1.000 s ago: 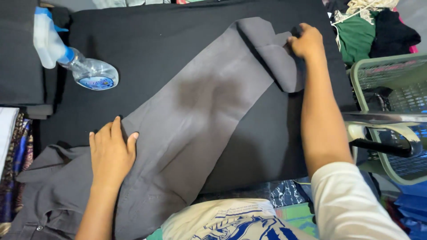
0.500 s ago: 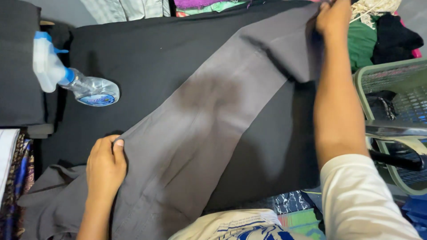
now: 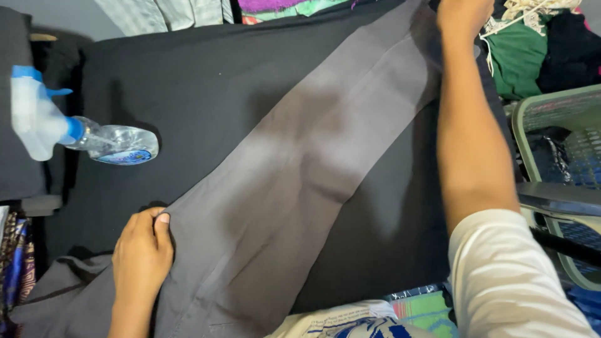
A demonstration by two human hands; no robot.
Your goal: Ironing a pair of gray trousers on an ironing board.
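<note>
A long grey pair of trousers (image 3: 300, 188) is laid diagonally across the black cloth-covered tabletop (image 3: 206, 81), running from the lower left corner to the upper right. Its lower edge is pinched by the left hand (image 3: 141, 253), whose fingers (image 3: 159, 225) are closed on the fabric with the thumb on top. The far end is held by the right hand (image 3: 463, 12) at the top edge of the view; its fingers are cut off there and appear clamped on the cloth. A clear plastic spray bottle with a blue-and-white trigger head (image 3: 81, 134) lies on its side at the left, well apart from the trousers. A pale green plastic basket (image 3: 551, 109) stands at the right.
</note>
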